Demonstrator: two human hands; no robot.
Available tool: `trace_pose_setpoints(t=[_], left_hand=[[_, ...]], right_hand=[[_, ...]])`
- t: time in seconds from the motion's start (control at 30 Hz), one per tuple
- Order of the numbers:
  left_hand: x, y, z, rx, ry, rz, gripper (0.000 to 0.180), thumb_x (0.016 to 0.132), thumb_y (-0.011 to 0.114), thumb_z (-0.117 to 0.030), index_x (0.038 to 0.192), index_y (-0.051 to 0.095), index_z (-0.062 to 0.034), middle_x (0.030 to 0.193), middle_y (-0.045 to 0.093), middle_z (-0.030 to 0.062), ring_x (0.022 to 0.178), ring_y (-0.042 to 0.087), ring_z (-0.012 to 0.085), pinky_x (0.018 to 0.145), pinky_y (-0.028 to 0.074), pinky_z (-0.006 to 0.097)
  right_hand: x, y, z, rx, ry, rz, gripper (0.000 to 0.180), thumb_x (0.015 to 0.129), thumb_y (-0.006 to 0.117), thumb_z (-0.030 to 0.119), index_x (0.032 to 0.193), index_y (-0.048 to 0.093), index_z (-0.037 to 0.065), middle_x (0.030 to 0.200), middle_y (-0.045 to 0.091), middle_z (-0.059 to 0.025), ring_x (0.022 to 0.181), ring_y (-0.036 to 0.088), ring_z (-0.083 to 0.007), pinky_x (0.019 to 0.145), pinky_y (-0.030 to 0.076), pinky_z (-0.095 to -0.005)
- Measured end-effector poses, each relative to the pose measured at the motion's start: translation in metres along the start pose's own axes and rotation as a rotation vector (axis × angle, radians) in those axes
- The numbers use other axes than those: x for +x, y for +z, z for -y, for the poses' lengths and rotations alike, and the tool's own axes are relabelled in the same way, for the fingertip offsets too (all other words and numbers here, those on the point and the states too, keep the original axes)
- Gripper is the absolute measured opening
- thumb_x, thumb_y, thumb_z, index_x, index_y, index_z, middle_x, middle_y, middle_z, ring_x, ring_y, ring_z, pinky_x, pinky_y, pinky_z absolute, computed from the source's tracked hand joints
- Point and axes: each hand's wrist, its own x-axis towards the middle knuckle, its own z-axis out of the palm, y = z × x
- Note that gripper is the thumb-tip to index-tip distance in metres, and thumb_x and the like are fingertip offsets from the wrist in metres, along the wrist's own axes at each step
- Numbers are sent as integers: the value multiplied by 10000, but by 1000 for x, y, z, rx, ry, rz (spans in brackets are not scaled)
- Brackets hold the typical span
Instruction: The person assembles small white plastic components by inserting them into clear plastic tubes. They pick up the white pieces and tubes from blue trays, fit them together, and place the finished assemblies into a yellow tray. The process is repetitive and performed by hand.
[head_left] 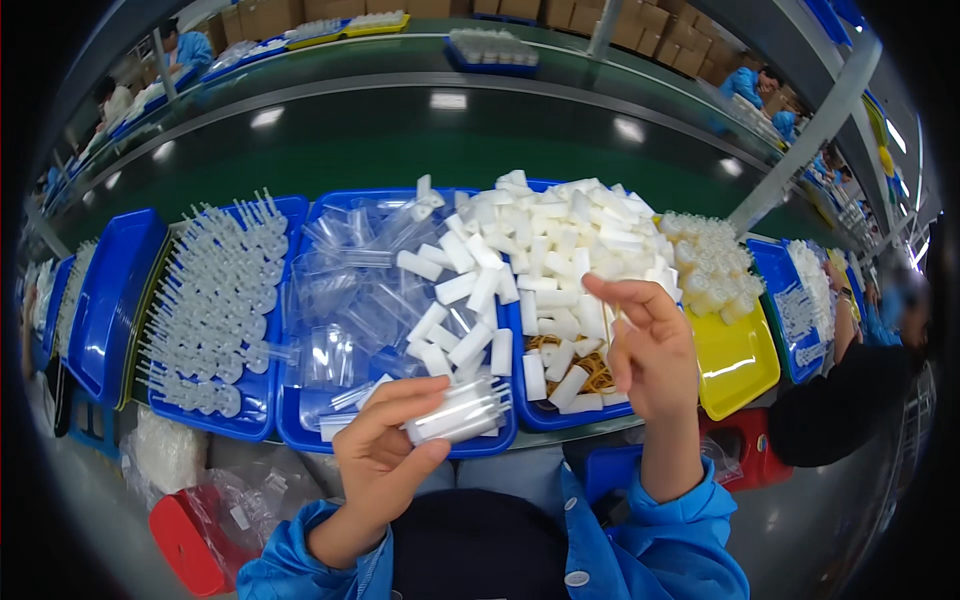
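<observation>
My left hand (385, 440) is closed around a small bundle of clear plastic tubes (460, 412) with white material showing inside, held above the front of a blue tray (400, 436). To its right, my right hand (648, 345) is raised over another blue tray, index finger stretched out and thumb apart from it. A thin pale line shows beside those fingers; I cannot make out whether it is a rubber band. Below lie tan rubber bands (598, 372) among white foam blocks (560, 225) heaped high. Clear plastic sleeves (340, 275) fill the left tray, with several foam blocks on top.
At the left, a blue tray holds rows of translucent stemmed plastic parts (215, 300). A yellow tray (738, 365) with pale cylindrical parts (712, 262) stands at the right. Behind runs a green conveyor belt (450, 140). Red stools (190, 545) are below; other people work farther off.
</observation>
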Motion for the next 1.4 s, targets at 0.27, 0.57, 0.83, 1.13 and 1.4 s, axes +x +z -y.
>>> trace_pose_setpoints(t=[0.27, 0.57, 0.83, 1.13, 1.4], left_hand=[[-4, 2, 1, 123, -18, -35, 314, 799, 669, 114, 1110, 632, 93, 1247, 554, 244, 1134, 584, 285, 896, 530, 352], [-12, -19, 3, -1103, -225, -16, 419, 878, 646, -143, 1238, 531, 39, 1259, 532, 241, 1123, 579, 397, 887, 555, 425], [-13, -8, 20, -854, -18, 90, 348, 842, 696, -68, 1170, 583, -38, 1333, 487, 282, 1187, 538, 433, 942, 508, 528], [12, -8, -2, 539, 571, 187, 201, 703, 748, 80, 882, 699, 2, 1067, 662, 230, 1027, 648, 407, 837, 551, 437], [-11, 12, 18, -508, -99, 90, 378, 972, 474, -108, 1325, 398, 2, 1378, 433, 225, 1269, 471, 318, 1021, 428, 436]], right_hand=[[-14, 58, -5, -1025, -518, 465, 592, 700, 833, 333, 1178, 589, 82, 1374, 532, -116, 880, 656, -158, 740, 453, -317], [-11, 37, -13, -622, -150, 888, 203, 918, 609, 220, 935, 706, 43, 734, 670, -45, 676, 614, -152, 998, 267, -441], [-48, 40, -79, 856, 6, 476, 442, 872, 606, 53, 1303, 549, -25, 1316, 527, -279, 536, 610, -140, 1027, 364, -355], [-38, 65, -34, -751, -477, 304, 559, 671, 836, 169, 1180, 637, 50, 1142, 625, -129, 1017, 608, -247, 880, 462, -326], [-41, 79, -48, -431, -428, 29, 664, 625, 887, 274, 1148, 586, -2, 1123, 590, -133, 1101, 550, -240, 922, 428, -321]])
